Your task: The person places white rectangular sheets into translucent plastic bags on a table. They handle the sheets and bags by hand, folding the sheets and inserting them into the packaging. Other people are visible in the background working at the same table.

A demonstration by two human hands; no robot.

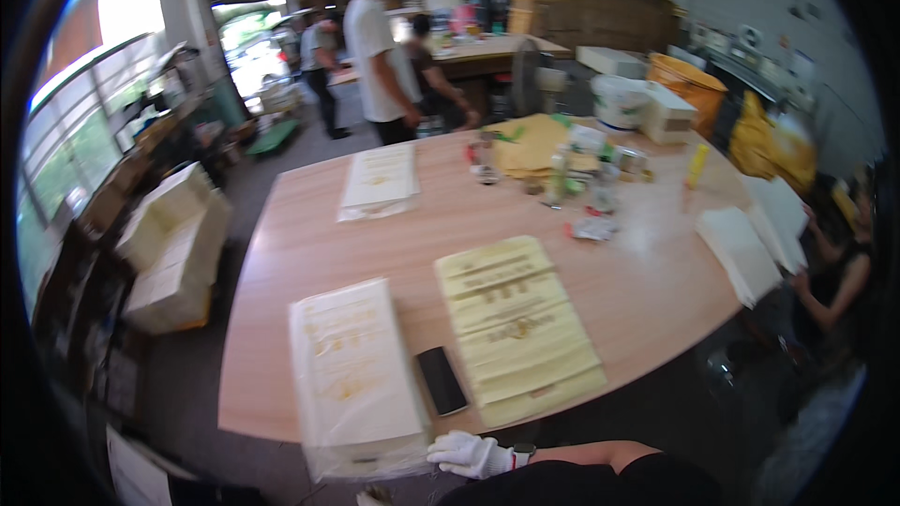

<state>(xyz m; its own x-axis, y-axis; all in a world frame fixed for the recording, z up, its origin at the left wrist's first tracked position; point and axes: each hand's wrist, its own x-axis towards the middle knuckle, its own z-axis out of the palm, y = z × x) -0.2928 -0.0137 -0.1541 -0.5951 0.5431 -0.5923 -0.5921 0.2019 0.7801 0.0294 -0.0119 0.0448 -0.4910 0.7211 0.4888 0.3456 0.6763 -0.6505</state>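
Note:
My right hand [469,454] wears a white glove and a wristwatch. It lies at the table's near edge, its fingers against the near right corner of a plastic-wrapped stack of white sheets with gold print [352,365]. A sliver of white glove at the bottom edge looks like my left hand [373,498], mostly cut off. A black phone [441,379] lies flat just right of the stack. Beside it is a fanned pile of pale yellow printed envelopes [516,328].
The wooden table [647,290] also holds another wrapped stack [380,178] at the far left, bottles and clutter [572,178] at the far middle, and white sheets [741,248] at the right. A person [839,281] sits at the right edge; others stand beyond. White boxes [173,253] are stacked on the floor left.

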